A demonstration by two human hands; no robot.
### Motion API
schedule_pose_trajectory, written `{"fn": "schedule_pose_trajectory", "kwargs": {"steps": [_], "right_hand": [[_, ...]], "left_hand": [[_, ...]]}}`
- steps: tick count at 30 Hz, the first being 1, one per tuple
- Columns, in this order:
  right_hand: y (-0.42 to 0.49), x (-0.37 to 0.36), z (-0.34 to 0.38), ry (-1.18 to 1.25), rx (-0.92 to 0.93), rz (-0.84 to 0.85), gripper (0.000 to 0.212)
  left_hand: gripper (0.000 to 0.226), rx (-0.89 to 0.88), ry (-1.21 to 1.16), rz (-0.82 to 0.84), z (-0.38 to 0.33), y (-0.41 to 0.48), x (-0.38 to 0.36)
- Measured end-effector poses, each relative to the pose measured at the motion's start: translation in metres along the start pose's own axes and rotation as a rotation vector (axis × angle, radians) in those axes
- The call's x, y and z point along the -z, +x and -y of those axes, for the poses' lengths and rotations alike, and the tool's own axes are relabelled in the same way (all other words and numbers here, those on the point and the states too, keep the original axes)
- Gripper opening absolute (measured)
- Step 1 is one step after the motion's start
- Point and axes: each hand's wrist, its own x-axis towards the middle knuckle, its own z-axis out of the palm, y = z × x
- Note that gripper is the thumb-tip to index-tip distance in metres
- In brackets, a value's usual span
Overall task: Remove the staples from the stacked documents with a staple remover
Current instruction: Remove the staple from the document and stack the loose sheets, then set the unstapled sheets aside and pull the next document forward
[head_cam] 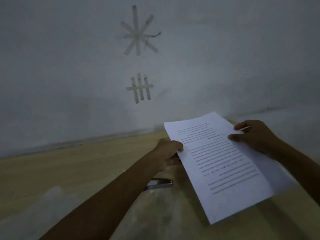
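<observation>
We hold the stacked documents (221, 163) above the table (86, 161), on the right. Our left hand (168, 153) pinches their left edge, thumb on top. Our right hand (254, 135) grips the far right edge. What looks like the staple remover (160, 183) lies untouched near our left forearm. No staple shows, so we judge pulling is not yet begun here.

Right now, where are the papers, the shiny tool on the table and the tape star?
papers (223, 163), head view, middle of the printed top sheet.
shiny tool (161, 183), head view, its metal body.
tape star (137, 35), head view, centre where strips cross.
</observation>
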Motion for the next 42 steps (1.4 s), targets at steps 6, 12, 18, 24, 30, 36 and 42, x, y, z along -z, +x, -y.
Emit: {"fn": "schedule_pose_trajectory", "kwargs": {"steps": [6,12,18,24,30,36,42], "right_hand": [[0.068,0.019,-0.059,-0.243,-0.044,0.018,0.043],[0.103,0.000,-0.093,-0.366,-0.008,0.135,0.057],[0.120,-0.011,-0.105,-0.355,0.054,0.120,0.053],[0.119,-0.025,-0.106,-0.443,0.078,0.139,0.053],[0.107,-0.042,-0.114,-0.710,0.118,0.075,0.054],[0.077,-0.059,-0.065,-0.622,0.222,-0.092,0.054],[-0.019,-0.139,0.047,-0.159,0.453,0.037,0.037]], "left_hand": [[0.029,-0.036,0.185,-0.089,-0.002,0.089,-0.063],[0.023,-0.163,0.451,-0.191,0.010,0.131,-0.084],[0.014,-0.224,0.522,-0.248,0.011,0.144,-0.080],[0.019,-0.292,0.612,-0.326,0.011,0.147,-0.074],[0.024,-0.304,0.521,-0.248,0.012,0.132,-0.067],[0.035,-0.358,0.534,-0.254,0.002,0.064,-0.013],[0.018,-0.364,0.534,-0.442,0.020,-0.040,0.125]]}}
